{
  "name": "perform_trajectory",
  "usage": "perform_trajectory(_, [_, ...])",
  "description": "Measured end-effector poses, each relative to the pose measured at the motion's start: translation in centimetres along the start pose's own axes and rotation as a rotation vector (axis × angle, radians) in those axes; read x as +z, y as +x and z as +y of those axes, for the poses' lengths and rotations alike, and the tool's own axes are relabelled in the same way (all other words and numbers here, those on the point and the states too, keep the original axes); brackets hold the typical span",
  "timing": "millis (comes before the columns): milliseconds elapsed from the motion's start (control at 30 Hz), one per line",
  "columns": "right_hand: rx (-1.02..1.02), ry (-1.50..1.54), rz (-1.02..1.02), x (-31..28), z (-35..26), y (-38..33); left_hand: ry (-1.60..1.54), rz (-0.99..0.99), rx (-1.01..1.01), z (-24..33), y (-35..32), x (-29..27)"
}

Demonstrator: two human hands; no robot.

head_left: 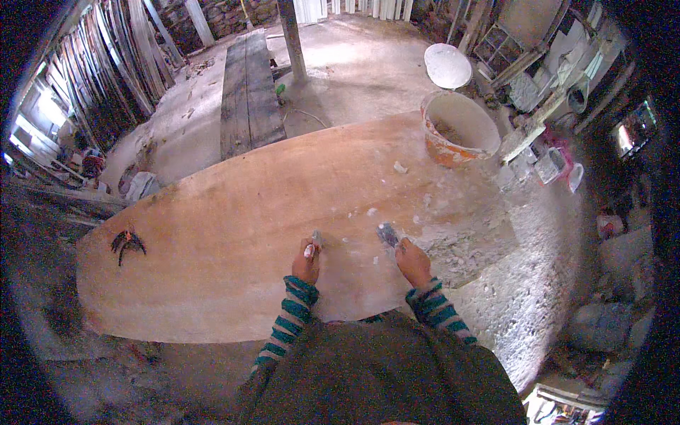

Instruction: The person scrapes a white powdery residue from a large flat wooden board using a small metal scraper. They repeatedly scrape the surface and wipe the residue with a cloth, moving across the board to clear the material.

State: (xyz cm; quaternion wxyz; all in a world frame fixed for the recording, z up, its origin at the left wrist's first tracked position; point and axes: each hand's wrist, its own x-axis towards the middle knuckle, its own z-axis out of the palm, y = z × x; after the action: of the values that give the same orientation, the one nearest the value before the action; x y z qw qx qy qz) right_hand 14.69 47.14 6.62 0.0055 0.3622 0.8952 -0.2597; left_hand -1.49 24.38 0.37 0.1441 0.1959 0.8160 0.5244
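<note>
My right hand [414, 262] is closed round a putty knife [387, 234], its greyish, smeared blade pointing up and left over the wooden board. My left hand [305, 268] is closed on a small grey-tipped tool [316, 239]; its exact kind is too small to make out. Both hands are over the near middle of a broad, light-brown wooden board [234, 234]. Several white plaster-like crumbs lie between and beyond the hands, with a larger lump [400, 168] farther off. To the right, the board's surface is smeared with grey-white paste [467, 244].
A crusted orange bucket [462, 157] stands at the board's far right, with a white round lid-like thing [448, 66] behind it. Dark claw-like objects [128, 245] lie at the left end. Beyond are dark planks [246, 92] and a post [291, 42].
</note>
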Motion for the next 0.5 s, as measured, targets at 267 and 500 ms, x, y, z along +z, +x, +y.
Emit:
perform_trajectory(267, [0.021, -0.050, -0.019, -0.8, 2.1, -2.5, 0.067, 0.060, 0.122, 4.3, -1.0, 0.0])
perform_trajectory(500, [-0.106, -0.013, 0.002, -2.2, 1.7, -1.8, 0.029, 0.017, 0.028, 1.0, -0.2, 0.3])
